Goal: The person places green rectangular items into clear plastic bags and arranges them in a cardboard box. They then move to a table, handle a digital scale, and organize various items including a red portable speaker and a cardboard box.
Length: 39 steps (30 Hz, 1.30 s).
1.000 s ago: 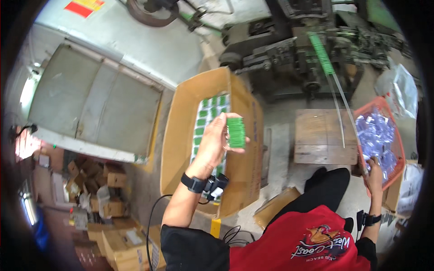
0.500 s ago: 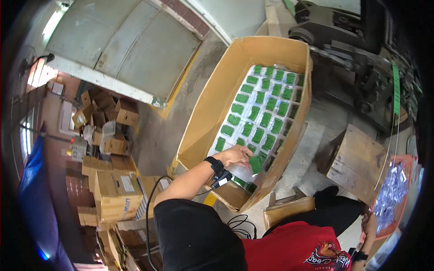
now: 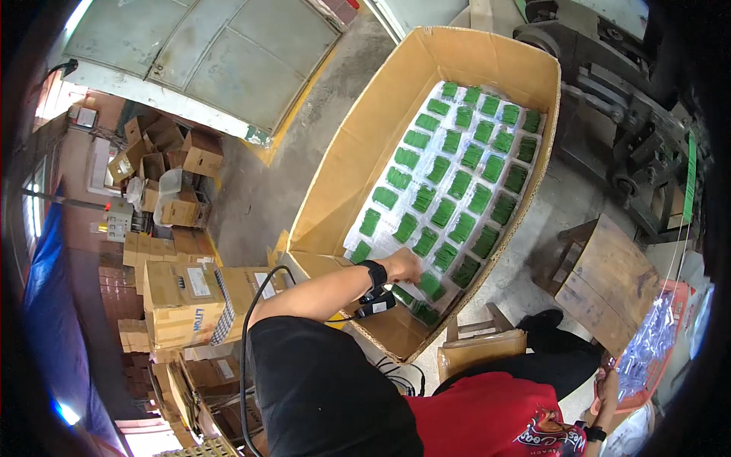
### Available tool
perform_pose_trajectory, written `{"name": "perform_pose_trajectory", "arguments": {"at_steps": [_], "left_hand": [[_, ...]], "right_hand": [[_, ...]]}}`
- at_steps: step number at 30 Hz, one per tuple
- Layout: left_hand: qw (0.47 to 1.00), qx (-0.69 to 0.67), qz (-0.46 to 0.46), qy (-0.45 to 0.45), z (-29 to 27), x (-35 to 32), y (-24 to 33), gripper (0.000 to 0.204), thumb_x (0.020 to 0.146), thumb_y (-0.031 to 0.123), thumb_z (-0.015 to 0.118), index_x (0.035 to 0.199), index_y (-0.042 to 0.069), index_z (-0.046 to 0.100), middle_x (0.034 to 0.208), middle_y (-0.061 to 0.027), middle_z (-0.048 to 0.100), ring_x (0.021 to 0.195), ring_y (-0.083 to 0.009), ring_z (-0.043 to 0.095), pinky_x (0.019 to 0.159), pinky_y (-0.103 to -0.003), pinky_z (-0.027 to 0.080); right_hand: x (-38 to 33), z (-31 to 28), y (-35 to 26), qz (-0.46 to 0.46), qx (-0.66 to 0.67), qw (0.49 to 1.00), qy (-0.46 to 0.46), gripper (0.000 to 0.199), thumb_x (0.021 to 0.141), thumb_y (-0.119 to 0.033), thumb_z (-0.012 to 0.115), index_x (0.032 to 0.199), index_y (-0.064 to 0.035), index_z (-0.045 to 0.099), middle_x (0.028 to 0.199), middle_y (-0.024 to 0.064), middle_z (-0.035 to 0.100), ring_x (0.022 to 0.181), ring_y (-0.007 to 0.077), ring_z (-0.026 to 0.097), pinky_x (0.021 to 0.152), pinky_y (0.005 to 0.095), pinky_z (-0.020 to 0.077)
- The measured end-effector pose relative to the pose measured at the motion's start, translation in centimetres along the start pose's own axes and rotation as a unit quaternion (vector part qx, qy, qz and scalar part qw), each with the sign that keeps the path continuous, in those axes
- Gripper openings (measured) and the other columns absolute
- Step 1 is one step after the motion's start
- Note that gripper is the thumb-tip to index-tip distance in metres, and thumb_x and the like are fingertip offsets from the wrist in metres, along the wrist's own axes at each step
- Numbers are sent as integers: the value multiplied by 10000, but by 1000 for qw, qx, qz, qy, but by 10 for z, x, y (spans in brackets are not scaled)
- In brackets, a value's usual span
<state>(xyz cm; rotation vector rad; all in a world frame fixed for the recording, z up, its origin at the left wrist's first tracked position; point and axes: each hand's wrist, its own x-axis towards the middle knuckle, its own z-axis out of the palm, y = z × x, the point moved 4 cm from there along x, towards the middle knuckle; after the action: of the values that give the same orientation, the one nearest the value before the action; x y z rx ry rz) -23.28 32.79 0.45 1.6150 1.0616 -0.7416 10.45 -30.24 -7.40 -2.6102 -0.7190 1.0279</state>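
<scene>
My left hand (image 3: 402,266) is down inside a large open cardboard box (image 3: 341,161), toward its near end. Its fingers are curled closed, and anything in them is hidden. A green packet (image 3: 432,286) lies flat right beside the fingertips. Rows of similar green packets in clear sleeves (image 3: 459,184) cover a pale sheet (image 3: 390,225) in the box. Far to the right, my right hand (image 3: 607,387) is beside an orange basket (image 3: 670,344) of clear plastic bags (image 3: 644,344). Its fingers are too small and partly hidden to read.
A wooden stool (image 3: 607,278) stands right of the box, with a dark metal machine (image 3: 609,114) behind it. A small brown seat (image 3: 481,354) is close to the box's near side. Stacked cartons (image 3: 183,301) fill the left, and a black cable (image 3: 245,358) runs past my left arm.
The green packet that my left hand held up now lies flat in the box beside the hand. The view has shifted, and my right hand stays by the basket.
</scene>
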Motion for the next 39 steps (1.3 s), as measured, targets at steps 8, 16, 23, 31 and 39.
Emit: {"name": "perform_pose_trajectory", "arguments": {"at_steps": [8,16,23,31,39], "left_hand": [[925,269,240,-121,0,-4,16,134,719,173,586,689,58,647,655,-80,606,567,-203,545,510,-348,408],[995,-55,27,84,-74,-41,50,187,869,129,464,864,-23,573,794,-125,631,670,-208,606,571,-347,513],[848,10,409,336,-57,-208,212,334,908,198,501,1097,-74,553,962,-193,627,720,-223,625,606,-342,545],[918,77,378,93,107,-240,279,441,934,255,470,1284,-3,393,1153,-213,554,1027,-289,567,877,-391,467],[986,-99,86,-102,227,-177,170,374,941,221,469,1251,11,461,1173,-147,566,1067,-272,560,852,-378,468]], "right_hand": [[-9,5,-13,-91,-21,989,111,618,720,27,544,1318,-3,390,1285,249,443,1155,351,482,967,384,381],[-64,-11,20,204,-34,962,180,269,726,-87,535,970,-89,650,836,159,657,823,327,634,753,439,487],[-110,22,140,315,249,793,458,281,683,-28,524,929,-29,659,875,210,642,836,340,628,776,419,486],[-92,30,209,411,229,740,480,425,670,34,501,1080,-36,587,1046,208,599,961,359,580,830,425,468],[28,-21,248,335,381,768,392,400,719,-124,572,1105,-21,571,1144,224,564,1049,347,553,890,412,442]]}}
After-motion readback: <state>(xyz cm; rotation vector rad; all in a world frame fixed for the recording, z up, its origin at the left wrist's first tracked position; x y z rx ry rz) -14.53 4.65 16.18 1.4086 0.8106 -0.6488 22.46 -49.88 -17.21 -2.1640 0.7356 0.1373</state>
